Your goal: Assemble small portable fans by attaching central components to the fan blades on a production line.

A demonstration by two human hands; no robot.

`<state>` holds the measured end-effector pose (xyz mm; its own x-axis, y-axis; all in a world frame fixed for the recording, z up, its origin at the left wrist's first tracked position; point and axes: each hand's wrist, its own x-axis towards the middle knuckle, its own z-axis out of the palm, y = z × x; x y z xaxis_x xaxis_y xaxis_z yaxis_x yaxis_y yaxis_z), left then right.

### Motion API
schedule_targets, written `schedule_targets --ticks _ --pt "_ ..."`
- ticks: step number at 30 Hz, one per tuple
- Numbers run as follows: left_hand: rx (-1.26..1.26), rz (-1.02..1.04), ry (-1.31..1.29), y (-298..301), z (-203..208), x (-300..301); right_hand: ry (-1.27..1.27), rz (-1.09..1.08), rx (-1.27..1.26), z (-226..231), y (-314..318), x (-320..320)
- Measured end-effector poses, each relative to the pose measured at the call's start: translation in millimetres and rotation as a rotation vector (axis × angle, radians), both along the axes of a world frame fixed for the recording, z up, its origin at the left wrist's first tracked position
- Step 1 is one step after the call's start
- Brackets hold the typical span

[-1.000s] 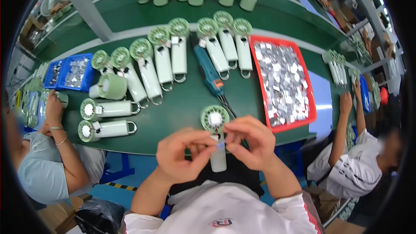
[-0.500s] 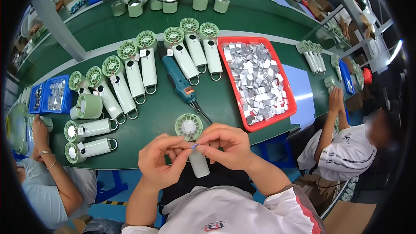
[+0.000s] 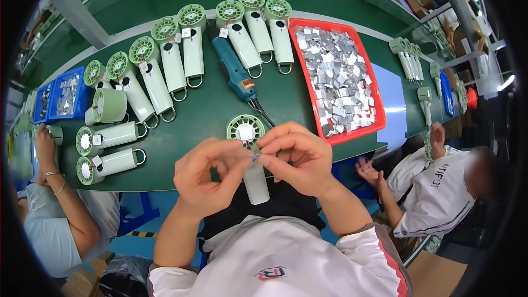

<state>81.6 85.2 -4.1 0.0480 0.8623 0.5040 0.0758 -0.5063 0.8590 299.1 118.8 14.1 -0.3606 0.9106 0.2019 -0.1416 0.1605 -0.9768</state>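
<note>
Both my hands meet over a pale green handheld fan at the table's near edge. Its round grille carries a white square pad, and its handle points toward me. My left hand is closed in a pinch, fingertips touching those of my right hand, which pinches too. Between them is a small, thin bluish piece, mostly covered by fingers; its exact kind does not show. A teal power screwdriver lies beyond the fan, its cord running toward my right hand.
Several more fans lie in an arc at left and beyond. A red tray of silvery square pieces stands at right, beside a bluish sheet. Blue bins sit at far left. Co-workers sit on both sides.
The whole view has tilted, so the table's things appear higher. My hands stay pinched together over the fan. The right-hand co-worker's hands have moved apart, away from the fan there.
</note>
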Motion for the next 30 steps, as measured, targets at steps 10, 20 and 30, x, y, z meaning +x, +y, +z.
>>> schedule_targets --ticks 10,20,30 --pt "0.122 -0.151 0.404 49.8 33.1 -38.5 -0.153 -0.115 -0.077 15.2 9.4 10.3" --pt "-0.046 -0.379 0.299 76.2 -8.3 -47.7 -0.283 -0.060 -0.313 20.2 22.4 -3.6" --pt "-0.205 -0.389 0.153 76.8 -22.6 -47.5 -0.402 -0.055 -0.438 23.8 37.7 -19.3"
